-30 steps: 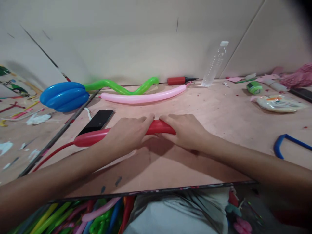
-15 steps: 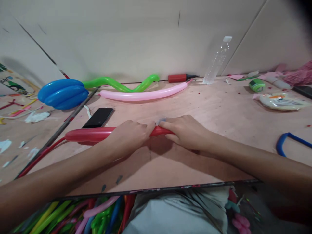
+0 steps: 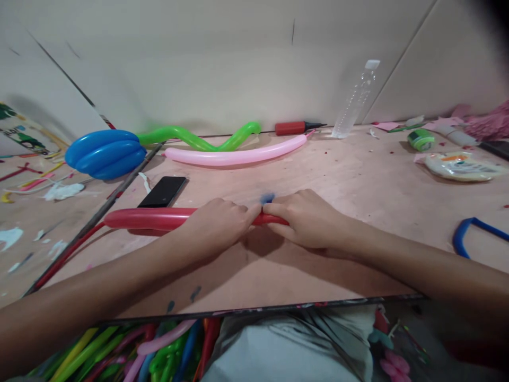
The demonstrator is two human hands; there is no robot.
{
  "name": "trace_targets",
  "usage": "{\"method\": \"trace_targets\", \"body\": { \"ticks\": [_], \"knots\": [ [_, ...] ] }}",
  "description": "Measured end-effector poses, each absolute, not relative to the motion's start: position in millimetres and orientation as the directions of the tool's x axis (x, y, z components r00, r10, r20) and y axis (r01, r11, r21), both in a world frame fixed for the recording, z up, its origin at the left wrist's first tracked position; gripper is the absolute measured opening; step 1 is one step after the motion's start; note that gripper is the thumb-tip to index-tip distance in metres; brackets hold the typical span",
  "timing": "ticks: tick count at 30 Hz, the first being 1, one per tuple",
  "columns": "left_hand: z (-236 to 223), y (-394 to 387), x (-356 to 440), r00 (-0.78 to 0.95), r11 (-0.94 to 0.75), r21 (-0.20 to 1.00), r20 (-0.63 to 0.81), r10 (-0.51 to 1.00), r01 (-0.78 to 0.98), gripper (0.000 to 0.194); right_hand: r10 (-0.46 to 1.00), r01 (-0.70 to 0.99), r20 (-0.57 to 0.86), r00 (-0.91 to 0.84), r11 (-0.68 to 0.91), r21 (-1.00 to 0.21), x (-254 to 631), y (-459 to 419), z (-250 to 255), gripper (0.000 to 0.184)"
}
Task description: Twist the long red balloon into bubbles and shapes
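Observation:
A long red balloon (image 3: 147, 218) lies across the pink table (image 3: 358, 185), its thin uninflated tail trailing off to the lower left. My left hand (image 3: 217, 225) grips the balloon near the middle. My right hand (image 3: 308, 217) grips it just to the right, fingertips almost touching those of the left. Between the two hands the balloon is pinched narrow. A small blue spot (image 3: 267, 198) shows just above the pinch. The balloon's right end is hidden under my right hand.
A black phone (image 3: 163, 191) lies behind the red balloon. Farther back lie a blue twisted balloon (image 3: 105, 154), a green balloon (image 3: 199, 139), a pink balloon (image 3: 234, 155), a red pump (image 3: 296, 127) and a clear bottle (image 3: 356, 101). A blue balloon piece (image 3: 471, 233) lies right. Loose balloons (image 3: 159, 350) lie below the table edge.
My hands have drawn closer together and squeezed the red balloon thinner between them. The balloon's left part has slid further left along the table.

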State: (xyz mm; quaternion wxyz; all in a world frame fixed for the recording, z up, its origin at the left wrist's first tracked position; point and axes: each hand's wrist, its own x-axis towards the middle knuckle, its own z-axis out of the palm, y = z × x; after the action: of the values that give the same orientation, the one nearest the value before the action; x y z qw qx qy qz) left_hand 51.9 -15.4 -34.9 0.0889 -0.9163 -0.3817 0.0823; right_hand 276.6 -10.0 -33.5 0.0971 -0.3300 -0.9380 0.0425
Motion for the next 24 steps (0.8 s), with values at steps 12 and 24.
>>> {"method": "trace_targets", "body": {
  "ticks": [12,24],
  "knots": [
    [-20.1,-16.7,35.5,0.51,-0.496,-0.206,0.015,0.86,0.843,0.03,0.75,0.747,0.144,-0.645,0.659,-0.087,289.1,-4.5,-19.2,0.011],
    [-31.0,-18.4,27.4,0.561,-0.557,-0.235,-0.056,0.826,0.796,0.034,0.675,0.663,0.136,-0.725,0.737,-0.13,285.4,-4.6,-27.8,0.037]
  ]
}}
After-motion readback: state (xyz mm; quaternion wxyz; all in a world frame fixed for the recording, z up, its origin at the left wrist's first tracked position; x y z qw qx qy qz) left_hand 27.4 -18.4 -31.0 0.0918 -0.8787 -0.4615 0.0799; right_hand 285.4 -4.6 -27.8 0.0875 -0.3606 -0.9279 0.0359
